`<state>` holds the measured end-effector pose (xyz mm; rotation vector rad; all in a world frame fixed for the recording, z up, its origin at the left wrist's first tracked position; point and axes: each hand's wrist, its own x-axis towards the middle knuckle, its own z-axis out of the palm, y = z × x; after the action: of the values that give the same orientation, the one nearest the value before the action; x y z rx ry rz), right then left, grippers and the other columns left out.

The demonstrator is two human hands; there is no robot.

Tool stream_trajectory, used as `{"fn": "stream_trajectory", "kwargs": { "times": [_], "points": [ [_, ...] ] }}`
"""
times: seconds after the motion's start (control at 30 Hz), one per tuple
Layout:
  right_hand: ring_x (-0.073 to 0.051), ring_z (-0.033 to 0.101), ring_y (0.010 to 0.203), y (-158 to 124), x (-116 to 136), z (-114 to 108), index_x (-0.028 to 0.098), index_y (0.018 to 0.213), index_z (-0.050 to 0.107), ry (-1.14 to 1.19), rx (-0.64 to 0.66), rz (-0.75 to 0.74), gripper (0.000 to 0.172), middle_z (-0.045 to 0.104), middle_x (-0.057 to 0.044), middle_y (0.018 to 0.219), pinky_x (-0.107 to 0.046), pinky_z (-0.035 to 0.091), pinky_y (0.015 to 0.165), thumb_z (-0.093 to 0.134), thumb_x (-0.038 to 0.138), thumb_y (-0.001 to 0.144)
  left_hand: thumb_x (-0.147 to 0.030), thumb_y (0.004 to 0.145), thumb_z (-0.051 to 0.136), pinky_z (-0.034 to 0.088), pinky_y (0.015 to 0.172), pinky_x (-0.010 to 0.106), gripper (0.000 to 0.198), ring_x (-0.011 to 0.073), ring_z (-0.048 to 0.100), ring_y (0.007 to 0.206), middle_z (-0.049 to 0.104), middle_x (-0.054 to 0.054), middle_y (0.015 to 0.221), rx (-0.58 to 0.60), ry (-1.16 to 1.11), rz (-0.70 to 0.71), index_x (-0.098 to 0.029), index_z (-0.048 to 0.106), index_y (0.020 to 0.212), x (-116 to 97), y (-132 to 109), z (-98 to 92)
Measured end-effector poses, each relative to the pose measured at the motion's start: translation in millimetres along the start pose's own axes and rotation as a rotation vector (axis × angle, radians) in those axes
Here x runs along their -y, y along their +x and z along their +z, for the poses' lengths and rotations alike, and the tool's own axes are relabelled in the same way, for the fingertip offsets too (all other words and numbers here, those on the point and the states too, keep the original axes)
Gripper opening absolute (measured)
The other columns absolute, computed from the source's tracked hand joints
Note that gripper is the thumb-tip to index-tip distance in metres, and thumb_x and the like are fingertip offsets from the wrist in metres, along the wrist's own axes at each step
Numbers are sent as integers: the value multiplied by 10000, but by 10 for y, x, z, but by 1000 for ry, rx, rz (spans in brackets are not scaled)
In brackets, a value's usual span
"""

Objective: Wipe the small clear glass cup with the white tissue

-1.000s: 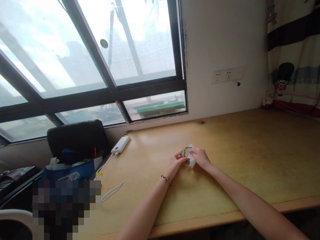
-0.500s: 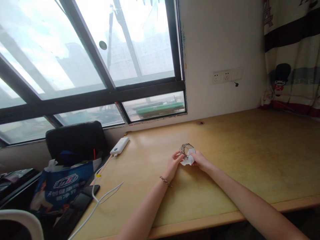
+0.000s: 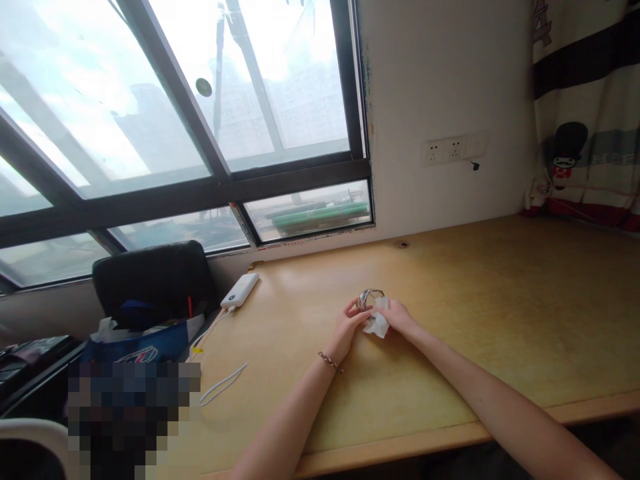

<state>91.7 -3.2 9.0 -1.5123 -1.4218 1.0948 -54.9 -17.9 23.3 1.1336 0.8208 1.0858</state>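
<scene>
Over the table, my left hand (image 3: 349,323) is closed on the left side of a shiny openwork metal ring (image 3: 363,300), about the width of a bangle; its exact kind is too small to tell. My right hand (image 3: 399,316) pinches a crumpled white tissue (image 3: 379,326) and presses it against the right side of the ring. The tissue hangs below the fingers and hides part of the ring. A braided bracelet (image 3: 330,363) circles my left wrist.
The yellow wooden table (image 3: 475,300) reaches to the wall and window. At its left edge lie a white power bank (image 3: 241,290) and a white cable (image 3: 225,385). Beyond that edge stand a black chair (image 3: 155,277) and a blue bag (image 3: 117,343). The lower left is pixelated.
The ring has turned slightly in my hands and now catches more light. The tissue has shifted a little and hangs lower. Both hands stay in nearly the same place.
</scene>
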Motion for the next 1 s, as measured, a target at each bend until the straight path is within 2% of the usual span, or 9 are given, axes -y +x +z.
{"fn": "stream_trajectory", "kwargs": {
  "times": [0.13, 0.23, 0.33, 0.43, 0.57, 0.67, 0.8, 0.9, 1.0],
  "points": [
    [-151, 558, 727, -10, 46, -81, 174, 873, 586, -239, -119, -246, 190, 634, -55, 810, -214, 392, 639, 492, 241, 723, -343, 635, 614, 441, 654, 257, 429, 149, 580, 665, 638, 86, 831, 10, 2, 7, -111, 580, 994, 21, 11, -23],
    [-146, 557, 685, -39, 52, -76, 165, 856, 583, -333, -114, -326, 203, 633, -55, 768, -215, 384, 621, 436, 273, 767, -401, 681, 561, 434, 621, 248, 413, 136, 561, 610, 626, 67, 723, -8, -3, -8, -98, 591, 959, 31, 25, -29],
    [-144, 547, 631, -31, 31, -50, 152, 742, 580, -368, -166, -282, 221, 618, -53, 685, -214, 376, 571, 415, 296, 775, -419, 674, 577, 429, 628, 237, 406, 139, 559, 643, 626, 74, 754, -20, 33, 7, -95, 599, 919, 19, 26, -16],
    [-129, 524, 517, 0, 5, -24, 152, 640, 558, -266, -173, -123, 248, 590, -40, 586, -211, 363, 479, 413, 310, 766, -372, 613, 655, 430, 664, 238, 422, 159, 564, 732, 627, 83, 870, 30, 75, 18, -112, 591, 939, 10, 22, 0],
    [-93, 449, 376, -11, -3, 18, 157, 643, 560, 77, 55, 125, 190, 553, -5, 504, -200, 325, 368, 495, 326, 699, -372, 621, 651, 436, 671, 248, 404, 165, 569, 744, 625, 88, 890, 48, 70, -4, -104, 594, 920, 24, 22, -4],
    [-68, 405, 353, -51, 9, 43, 159, 677, 573, 271, 178, 153, 176, 519, 20, 468, -183, 299, 344, 549, 331, 651, -399, 634, 634, 442, 680, 256, 427, 169, 577, 749, 622, 93, 905, 44, 60, -17, -106, 584, 940, 31, 28, -12],
    [-54, 397, 358, -70, 6, 64, 159, 749, 587, 363, 211, 156, 178, 511, 33, 478, -167, 291, 341, 563, 284, 624, -353, 582, 689, 445, 713, 263, 482, 180, 575, 795, 610, 97, 948, 108, 73, 7, -118, 563, 984, 29, 42, 2],
    [-51, 382, 349, -54, -21, 79, 171, 798, 582, 373, 242, 163, 199, 490, 48, 465, -161, 284, 333, 552, 271, 628, -324, 568, 704, 447, 718, 274, 477, 181, 574, 790, 612, 95, 937, 135, 84, 53, -116, 564, 974, 24, 40, 12],
    [-65, 388, 333, -34, -31, 66, 152, 730, 566, 266, 238, 142, 183, 480, 36, 440, -176, 279, 321, 517, 318, 671, -335, 601, 677, 448, 695, 274, 419, 175, 577, 752, 627, 89, 890, 113, 87, 47, -108, 584, 940, 13, 20, 0]
  ]
}}
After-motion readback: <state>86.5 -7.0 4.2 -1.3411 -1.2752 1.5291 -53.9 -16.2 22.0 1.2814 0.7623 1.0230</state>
